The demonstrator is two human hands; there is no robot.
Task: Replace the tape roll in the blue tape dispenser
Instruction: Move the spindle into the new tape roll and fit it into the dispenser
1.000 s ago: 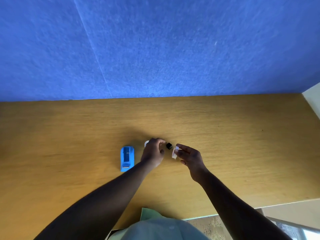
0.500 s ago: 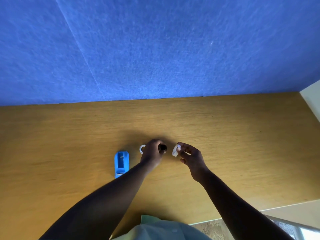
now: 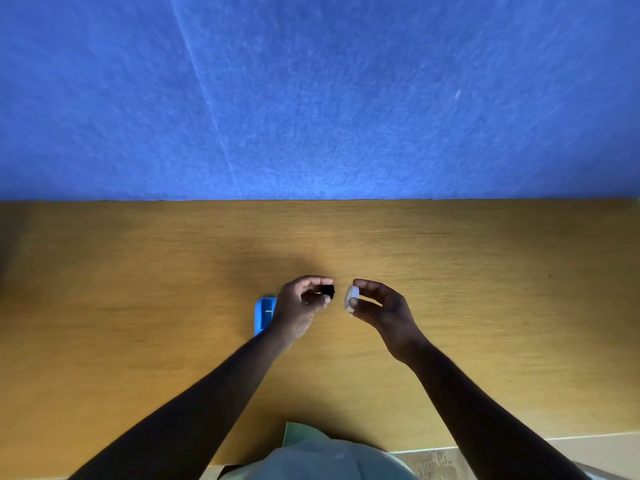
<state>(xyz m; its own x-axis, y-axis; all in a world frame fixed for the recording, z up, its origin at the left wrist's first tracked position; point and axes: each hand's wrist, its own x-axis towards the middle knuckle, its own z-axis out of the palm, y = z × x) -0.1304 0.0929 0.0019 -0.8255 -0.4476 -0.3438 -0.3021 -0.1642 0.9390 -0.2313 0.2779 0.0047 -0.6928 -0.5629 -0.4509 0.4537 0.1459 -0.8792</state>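
Observation:
My left hand (image 3: 300, 303) pinches a small black spindle core (image 3: 327, 291) between thumb and fingers, lifted above the wooden desk (image 3: 138, 278). My right hand (image 3: 382, 308) holds a white tape roll (image 3: 351, 297) edge-on between thumb and fingertips, a short gap to the right of the core. The blue tape dispenser (image 3: 263, 315) lies on the desk just left of my left hand, which partly covers it. The other white roll seen earlier is hidden behind my left hand.
A blue felt partition (image 3: 311, 98) rises along the desk's far edge. The desk's near edge runs at the bottom, above a pale green garment (image 3: 311, 455). A strip of floor (image 3: 588, 445) shows at the lower right.
My left hand has picked up the black core and lifted it. My right hand turned the white roll toward it. The view shifted, so the dispenser sits nearer the middle.

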